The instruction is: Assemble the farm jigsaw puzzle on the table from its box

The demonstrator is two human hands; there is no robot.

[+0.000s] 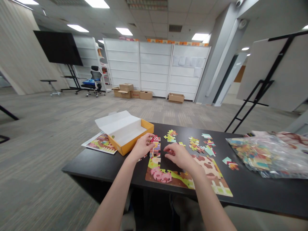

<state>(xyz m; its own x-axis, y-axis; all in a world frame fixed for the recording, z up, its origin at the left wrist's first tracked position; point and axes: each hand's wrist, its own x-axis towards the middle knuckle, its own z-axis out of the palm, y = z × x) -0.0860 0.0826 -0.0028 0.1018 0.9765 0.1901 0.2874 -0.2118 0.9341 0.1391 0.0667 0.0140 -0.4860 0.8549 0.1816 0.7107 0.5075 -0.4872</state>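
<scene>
Leaflet: I see it flat at the table's left end, half under the box, out of the working area.
Box: yellow, empty, lid flapped back, near the far left corner; I judge it parked there to leave the middle free.
Left hand: just right of the box, fingers curled around a puzzle piece with a red and white print, pinching it at the top of the built column.
Puzzle: partly built along the near edge, pieces locked flat so they hold together.
Right hand: palm down on the puzzle, fingers bent and narrow; I cannot tell if it grips anything.
Loose pieces: scattered face up beyond the puzzle, towards the far edge, easy to scan.
Plastic bag: crumpled at the right end, well apart from both hands.
</scene>
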